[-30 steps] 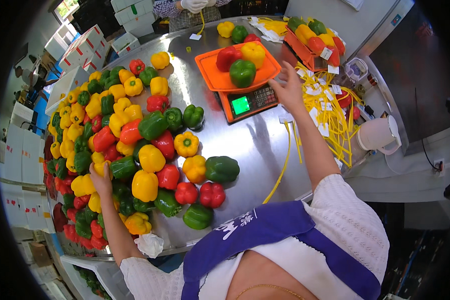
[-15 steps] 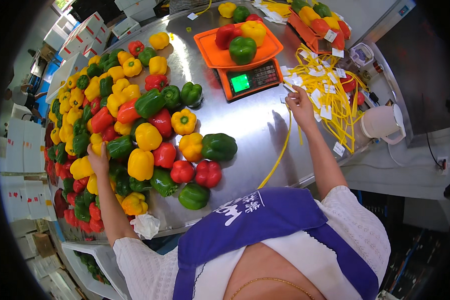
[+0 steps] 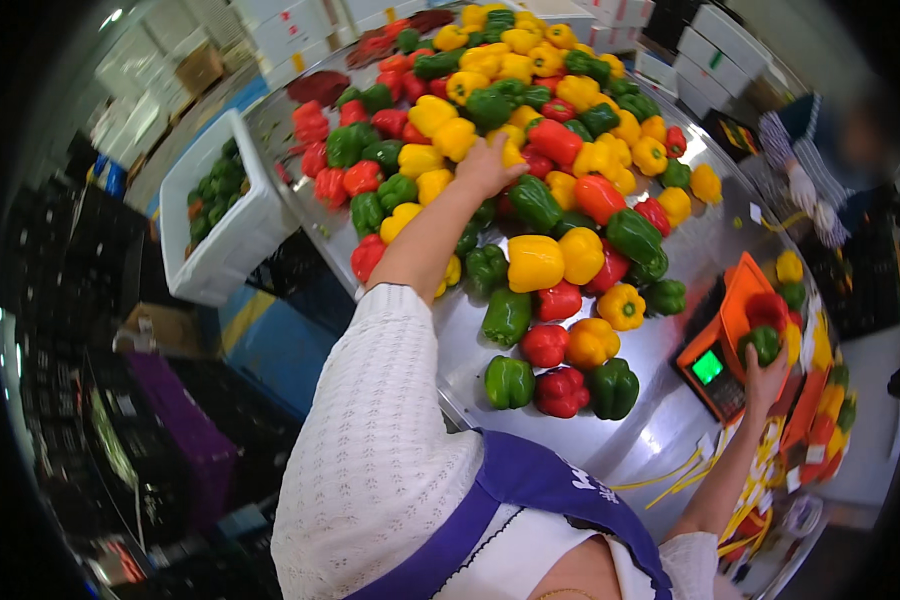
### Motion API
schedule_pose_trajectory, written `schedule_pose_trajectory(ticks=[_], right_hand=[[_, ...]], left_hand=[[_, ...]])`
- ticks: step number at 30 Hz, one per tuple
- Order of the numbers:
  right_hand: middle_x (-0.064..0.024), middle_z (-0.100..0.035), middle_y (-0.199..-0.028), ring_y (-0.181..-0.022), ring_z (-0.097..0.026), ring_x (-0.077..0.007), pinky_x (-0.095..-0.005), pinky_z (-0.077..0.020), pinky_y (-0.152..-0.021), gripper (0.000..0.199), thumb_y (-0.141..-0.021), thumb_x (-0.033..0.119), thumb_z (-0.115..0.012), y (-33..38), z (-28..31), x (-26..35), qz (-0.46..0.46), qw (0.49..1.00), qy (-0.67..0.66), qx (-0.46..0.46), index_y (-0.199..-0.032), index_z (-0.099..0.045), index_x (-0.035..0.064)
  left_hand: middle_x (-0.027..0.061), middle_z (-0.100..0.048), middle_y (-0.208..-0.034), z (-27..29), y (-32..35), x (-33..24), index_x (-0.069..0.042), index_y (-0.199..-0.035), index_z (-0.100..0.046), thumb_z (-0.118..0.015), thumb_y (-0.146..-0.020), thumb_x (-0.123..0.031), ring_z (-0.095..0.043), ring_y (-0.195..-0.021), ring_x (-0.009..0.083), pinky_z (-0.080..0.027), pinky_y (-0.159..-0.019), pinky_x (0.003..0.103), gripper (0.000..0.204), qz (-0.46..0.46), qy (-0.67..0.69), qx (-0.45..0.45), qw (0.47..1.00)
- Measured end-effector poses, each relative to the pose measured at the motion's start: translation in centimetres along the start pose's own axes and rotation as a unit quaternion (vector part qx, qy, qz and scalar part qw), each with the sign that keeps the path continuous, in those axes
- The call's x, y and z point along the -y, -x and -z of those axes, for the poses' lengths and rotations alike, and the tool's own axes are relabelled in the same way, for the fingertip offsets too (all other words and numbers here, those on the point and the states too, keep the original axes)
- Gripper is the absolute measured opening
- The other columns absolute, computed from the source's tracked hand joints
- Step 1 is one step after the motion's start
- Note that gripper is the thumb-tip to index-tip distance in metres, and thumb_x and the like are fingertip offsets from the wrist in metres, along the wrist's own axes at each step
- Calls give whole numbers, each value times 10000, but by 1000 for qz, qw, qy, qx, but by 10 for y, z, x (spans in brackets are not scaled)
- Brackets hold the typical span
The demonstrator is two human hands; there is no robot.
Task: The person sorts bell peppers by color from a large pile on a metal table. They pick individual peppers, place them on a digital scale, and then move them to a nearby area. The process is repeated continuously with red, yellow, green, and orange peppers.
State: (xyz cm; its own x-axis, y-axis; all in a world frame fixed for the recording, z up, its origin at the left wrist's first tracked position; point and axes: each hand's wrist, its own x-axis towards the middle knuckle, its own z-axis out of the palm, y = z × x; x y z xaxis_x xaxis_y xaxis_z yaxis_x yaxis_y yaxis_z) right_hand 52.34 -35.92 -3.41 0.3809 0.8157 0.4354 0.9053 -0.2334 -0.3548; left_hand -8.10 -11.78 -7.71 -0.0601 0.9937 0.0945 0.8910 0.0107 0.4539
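Note:
A large pile of red, yellow and green bell peppers covers the steel table [image 3: 660, 420]. My left hand [image 3: 486, 168] reaches into the pile, its fingers curled around a yellow bell pepper [image 3: 512, 150]. Far to the right, my right hand [image 3: 766, 376] grips a green bell pepper [image 3: 761, 345] at the orange weighing pan [image 3: 735, 300]. A red bell pepper [image 3: 767, 310] lies beside that one in the pan. Below the pan, the scale's display [image 3: 707, 367] glows green. The undersides of both held peppers are hidden.
Yellow straps with white tags [image 3: 760, 480] lie at the right near my right forearm. Beyond them an orange basket [image 3: 808, 430] holds more peppers. A white foam box [image 3: 262, 215] of green peppers stands off the table's left edge. At far right is a co-worker's gloved hand [image 3: 801, 188].
The view has swung left. My right hand has left the yellow strap and tag and taken hold of the green pepper on the scale. My left hand remains among the piled peppers.

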Motion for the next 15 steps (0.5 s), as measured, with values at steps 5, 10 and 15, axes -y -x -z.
schedule_pose_trajectory(ticks=[5,10,15], right_hand=[[-210,-572,-1383,-1321,-512,-339,-410,-397,-1121,736,-842,300,-827,0,-16,-11,-8,995,-94,-40,-1437,-500,17],[-159,-505,-1432,-1304,-505,-275,-388,-399,-1115,678,-894,211,-772,17,11,63,-28,957,-287,-5,-1466,-455,32],[-131,-491,-1413,-1292,-505,-246,-366,-413,-1101,678,-871,86,-752,13,-8,195,45,912,-393,111,-1463,-426,49]], left_hand=[[286,-516,-1327,4,5,-1,-168,-1521,-367,-669,-876,-645,-557,-1223,462,-488,-999,536,857,15,-15,-18,1000],[257,-493,-1354,12,8,-9,-181,-1520,-377,-668,-888,-620,-542,-1240,442,-484,-1009,530,823,23,-9,-6,1000],[251,-493,-1335,11,7,0,-161,-1518,-374,-653,-900,-608,-534,-1226,438,-492,-985,546,812,3,-14,-17,1000]])
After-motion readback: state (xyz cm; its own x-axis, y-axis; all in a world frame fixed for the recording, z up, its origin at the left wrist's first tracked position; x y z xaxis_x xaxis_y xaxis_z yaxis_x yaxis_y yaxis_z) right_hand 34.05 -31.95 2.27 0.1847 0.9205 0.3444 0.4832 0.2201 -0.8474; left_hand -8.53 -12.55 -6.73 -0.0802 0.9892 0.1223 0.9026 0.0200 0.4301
